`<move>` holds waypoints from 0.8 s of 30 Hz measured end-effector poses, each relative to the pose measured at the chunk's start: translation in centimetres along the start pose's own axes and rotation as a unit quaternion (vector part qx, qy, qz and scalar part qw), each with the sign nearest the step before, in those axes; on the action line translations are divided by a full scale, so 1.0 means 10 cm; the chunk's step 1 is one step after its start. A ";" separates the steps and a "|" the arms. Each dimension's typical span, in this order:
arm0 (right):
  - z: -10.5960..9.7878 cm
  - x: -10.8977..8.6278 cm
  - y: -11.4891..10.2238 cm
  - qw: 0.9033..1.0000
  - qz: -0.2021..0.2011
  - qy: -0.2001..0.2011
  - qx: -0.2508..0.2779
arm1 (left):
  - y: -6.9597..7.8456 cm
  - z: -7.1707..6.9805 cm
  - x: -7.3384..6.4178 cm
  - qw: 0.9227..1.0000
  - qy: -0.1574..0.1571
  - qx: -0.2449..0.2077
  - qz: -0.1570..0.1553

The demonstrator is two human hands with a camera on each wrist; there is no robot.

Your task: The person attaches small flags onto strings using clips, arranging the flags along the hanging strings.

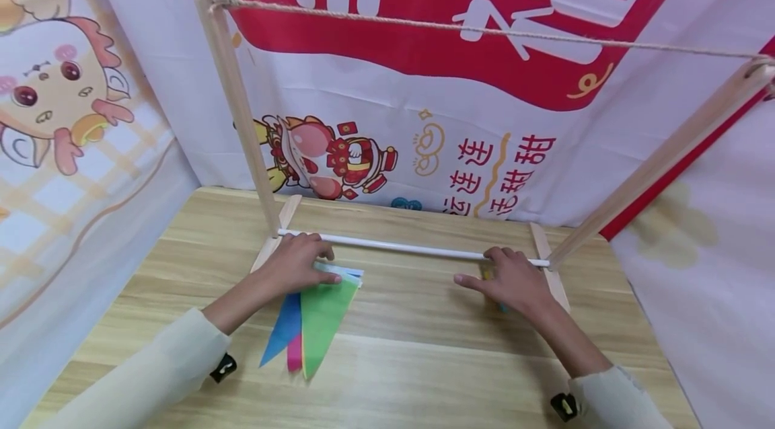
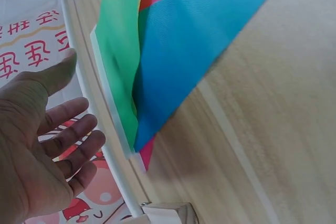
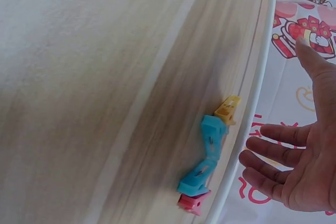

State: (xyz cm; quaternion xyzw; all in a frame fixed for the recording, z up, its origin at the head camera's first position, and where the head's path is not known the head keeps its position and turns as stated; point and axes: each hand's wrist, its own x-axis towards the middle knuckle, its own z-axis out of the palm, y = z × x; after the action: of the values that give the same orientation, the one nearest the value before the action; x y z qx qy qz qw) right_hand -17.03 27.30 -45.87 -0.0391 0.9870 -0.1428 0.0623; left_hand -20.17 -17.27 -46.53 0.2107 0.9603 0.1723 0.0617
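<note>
My left hand (image 1: 297,262) hovers over the white rod (image 1: 393,245) near its left end, fingers loosely spread and holding nothing. Beneath and beside it lie triangular pennant flags: a green one (image 1: 327,325) on top, a blue one (image 1: 283,329) and a pink one (image 1: 294,355). Towards the rod's right end, my right hand (image 1: 514,279) is likewise relaxed and holds nothing. In the right wrist view, a row of plastic clothespins lies beside the rod: yellow (image 3: 227,109), two blue (image 3: 211,134) and pink (image 3: 194,203). The right hand mostly hides them in the head view.
Two wooden posts, left (image 1: 233,89) and right (image 1: 662,160), rise from feet on the wood-grain table (image 1: 424,362). A twine string (image 1: 375,16) stretches between their tops. Behind hangs a printed red-and-white cloth (image 1: 387,93); another printed cloth (image 1: 72,113) hangs at the left.
</note>
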 end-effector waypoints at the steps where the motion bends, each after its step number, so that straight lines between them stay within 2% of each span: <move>1: 0.00 -0.01 0.00 1.000 0.001 -0.001 -0.001 | -0.01 0.00 -0.01 1.000 -0.001 -0.001 0.000; 7: 0.03 -0.02 0.04 1.000 0.005 -0.007 -0.004 | -0.06 0.02 -0.07 1.000 -0.005 -0.003 0.007; 15: 0.09 -0.01 0.10 1.000 -0.013 -0.004 -0.027 | -0.11 0.07 -0.13 1.000 -0.018 0.001 -0.003; 19: 0.11 0.01 0.12 0.999 -0.025 0.002 -0.022 | -0.13 0.09 -0.13 1.000 -0.008 0.006 0.003; 24: 0.15 0.04 0.14 0.999 -0.043 -0.003 0.000 | -0.13 0.11 -0.13 1.000 -0.009 0.005 -0.011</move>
State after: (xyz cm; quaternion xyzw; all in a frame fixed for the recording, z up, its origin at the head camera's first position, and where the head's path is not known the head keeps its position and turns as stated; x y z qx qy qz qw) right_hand -17.26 28.15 -47.73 -0.0818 0.9843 -0.1448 0.0595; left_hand -19.30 -18.56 -47.96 0.2021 0.9627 0.1652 0.0708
